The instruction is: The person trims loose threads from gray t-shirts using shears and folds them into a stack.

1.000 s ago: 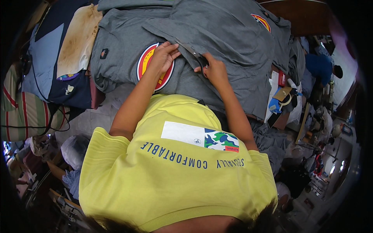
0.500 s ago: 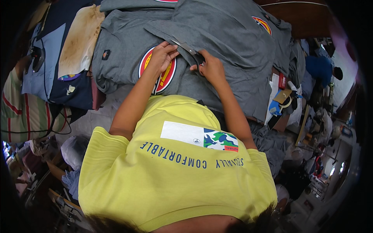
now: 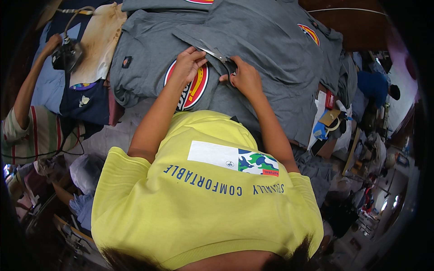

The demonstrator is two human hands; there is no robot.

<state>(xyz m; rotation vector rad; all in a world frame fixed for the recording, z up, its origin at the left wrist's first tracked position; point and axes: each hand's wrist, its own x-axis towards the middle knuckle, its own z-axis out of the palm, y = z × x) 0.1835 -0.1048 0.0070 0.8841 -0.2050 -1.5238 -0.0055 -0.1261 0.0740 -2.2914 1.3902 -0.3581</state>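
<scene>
My right hand [image 3: 247,79] is closed round the dark handles of a pair of scissors [image 3: 214,54]. The metal blades point up and to the left, over a fold of a grey shirt [image 3: 149,36]. Close by the blade tips, my left hand [image 3: 189,65] pinches the shirt's edge between thumb and fingers. Below that hand lies a large round red, yellow and white print [image 3: 197,86], partly covered by my wrist. Whether the blades touch thread or cloth is too small to tell.
More grey shirts spread rightward, one with a round print [image 3: 309,35]. At left, a co-worker's hand [image 3: 53,41] holds a corded iron [image 3: 68,55] beside a stained tan cloth [image 3: 100,38]. A tape roll [image 3: 333,123] lies at the right. Farther right, another person in blue [image 3: 372,86] bends over.
The co-worker's arm has come forward and the iron has moved right, toward the tan cloth. My hands and the scissors stay at nearly the same spot on the shirt.
</scene>
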